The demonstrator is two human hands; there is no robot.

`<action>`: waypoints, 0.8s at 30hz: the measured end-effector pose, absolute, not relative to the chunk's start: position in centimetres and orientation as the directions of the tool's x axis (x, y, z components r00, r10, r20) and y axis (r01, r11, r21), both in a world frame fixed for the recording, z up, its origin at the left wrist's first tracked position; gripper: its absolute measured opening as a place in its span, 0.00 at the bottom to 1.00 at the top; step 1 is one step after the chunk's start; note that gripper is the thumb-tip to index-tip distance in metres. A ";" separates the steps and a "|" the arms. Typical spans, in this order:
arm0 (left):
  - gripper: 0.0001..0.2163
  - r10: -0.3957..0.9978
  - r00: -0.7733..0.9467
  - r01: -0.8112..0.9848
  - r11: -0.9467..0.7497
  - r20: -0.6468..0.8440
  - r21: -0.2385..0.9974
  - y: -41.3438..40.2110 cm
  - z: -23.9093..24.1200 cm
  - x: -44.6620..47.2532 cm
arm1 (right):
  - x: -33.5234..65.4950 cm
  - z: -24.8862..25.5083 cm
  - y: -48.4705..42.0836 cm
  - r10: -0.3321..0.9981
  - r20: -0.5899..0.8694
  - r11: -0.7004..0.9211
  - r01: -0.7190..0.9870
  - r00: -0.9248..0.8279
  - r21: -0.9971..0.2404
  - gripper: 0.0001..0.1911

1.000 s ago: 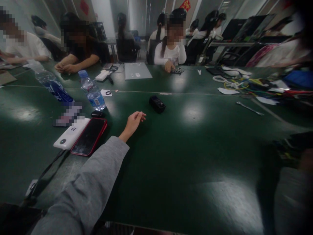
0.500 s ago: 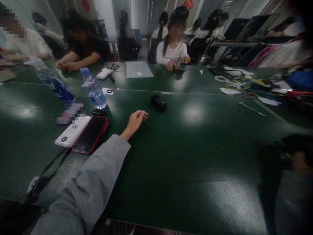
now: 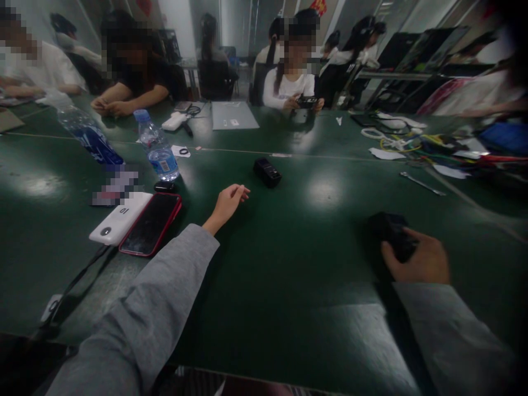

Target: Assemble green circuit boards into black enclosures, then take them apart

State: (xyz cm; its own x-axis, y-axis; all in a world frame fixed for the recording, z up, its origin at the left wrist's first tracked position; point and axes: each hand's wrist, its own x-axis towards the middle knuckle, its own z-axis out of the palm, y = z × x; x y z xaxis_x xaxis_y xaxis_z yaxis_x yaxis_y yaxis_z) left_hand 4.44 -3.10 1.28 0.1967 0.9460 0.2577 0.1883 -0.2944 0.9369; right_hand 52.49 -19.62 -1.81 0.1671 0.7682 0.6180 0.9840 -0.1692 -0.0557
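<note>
My left hand (image 3: 229, 204) rests on the green table, loosely curled, with its fingertips slightly apart and nothing in them. Just beyond it lies a small black boxy device (image 3: 267, 171) with a dark shiny face. At the right, my right hand (image 3: 424, 257) grips a black boxy object (image 3: 394, 232) over the table, thumb on the near side. That object is blurred and partly covered by the fingers, so its exact kind is unclear. Left of my left forearm lie a red-cased phone (image 3: 152, 224) and a white power bank (image 3: 120, 219) with a black strap.
A water bottle (image 3: 159, 148) and a blue-labelled bottle (image 3: 88, 132) stand at the left, near a small black case (image 3: 165, 186). A wrench (image 3: 422, 183) lies at the right before tangled cables (image 3: 404, 142). Across the table, a person (image 3: 291, 88) holds a dark object; a grey laptop (image 3: 235, 115) lies nearby.
My right hand has come from the lower right edge inward and forward over the table, bringing the black boxy object into clear view. My left hand stays put. The person opposite has raised their dark object.
</note>
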 end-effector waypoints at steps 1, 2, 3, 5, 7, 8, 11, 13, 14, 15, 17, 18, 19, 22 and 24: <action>0.15 0.946 0.198 0.196 -0.294 0.256 0.935 -3.1 1.3 4.5 | 49.4 -1.5 -19.2 0.803 0.591 -0.057 0.997 0.074 -0.048 0.34; 0.15 0.945 0.199 0.203 -0.297 0.258 0.933 -3.1 1.3 4.5 | 46.2 -1.0 -18.7 0.822 0.569 0.063 0.997 -0.027 -0.044 0.34; 0.15 0.944 0.200 0.211 -0.303 0.262 0.929 -3.2 1.4 4.5 | 43.0 -0.4 -18.2 0.835 0.538 0.170 0.984 -0.111 -0.061 0.33; 0.14 0.940 0.198 0.237 -0.320 0.277 0.917 -3.2 1.4 4.6 | 37.1 0.9 -16.8 0.841 0.501 0.307 0.942 -0.203 -0.134 0.31; 0.13 0.940 0.181 0.270 -0.330 0.289 0.905 -3.2 1.4 4.7 | 32.3 2.1 -15.1 0.850 0.442 0.400 0.898 -0.288 -0.184 0.30; 0.13 0.941 0.169 0.281 -0.331 0.293 0.901 -3.2 1.4 4.8 | 30.3 2.6 -14.1 0.852 0.411 0.433 0.877 -0.324 -0.206 0.30; 0.16 0.940 0.143 0.278 -0.339 0.310 0.899 -3.2 1.2 4.9 | 26.5 3.3 -11.2 0.844 0.389 0.478 0.847 -0.370 -0.232 0.29; 0.18 0.936 0.144 0.268 -0.349 0.321 0.898 -3.0 1.0 4.9 | 25.4 3.2 -10.0 0.835 0.402 0.498 0.828 -0.376 -0.259 0.30; 0.19 0.935 0.147 0.268 -0.352 0.323 0.897 -2.9 0.8 5.0 | 25.2 3.1 -9.7 0.830 0.412 0.507 0.815 -0.375 -0.280 0.31; 0.19 0.934 0.151 0.274 -0.354 0.323 0.894 -2.9 0.8 5.0 | 25.2 3.0 -9.6 0.828 0.422 0.514 0.802 -0.370 -0.305 0.32; 0.20 0.936 0.154 0.295 -0.351 0.318 0.889 -2.8 0.7 5.0 | 25.6 2.9 -9.6 0.827 0.449 0.515 0.777 -0.339 -0.362 0.33; 0.20 0.937 0.154 0.307 -0.346 0.313 0.886 -2.8 0.7 5.0 | 25.8 2.9 -9.7 0.829 0.460 0.511 0.764 -0.317 -0.394 0.33; 0.20 0.939 0.156 0.320 -0.342 0.307 0.884 -2.9 0.7 5.0 | 26.0 3.0 -9.8 0.833 0.467 0.505 0.750 -0.295 -0.427 0.32; 0.21 0.942 0.175 0.356 -0.331 0.286 0.874 -3.1 1.1 5.0 | 26.2 3.3 -9.9 0.855 0.442 0.488 0.711 -0.272 -0.506 0.30; 0.21 0.942 0.183 0.380 -0.332 0.281 0.864 -3.2 1.3 5.0 | 26.2 3.5 -9.9 0.865 0.411 0.483 0.697 -0.288 -0.529 0.29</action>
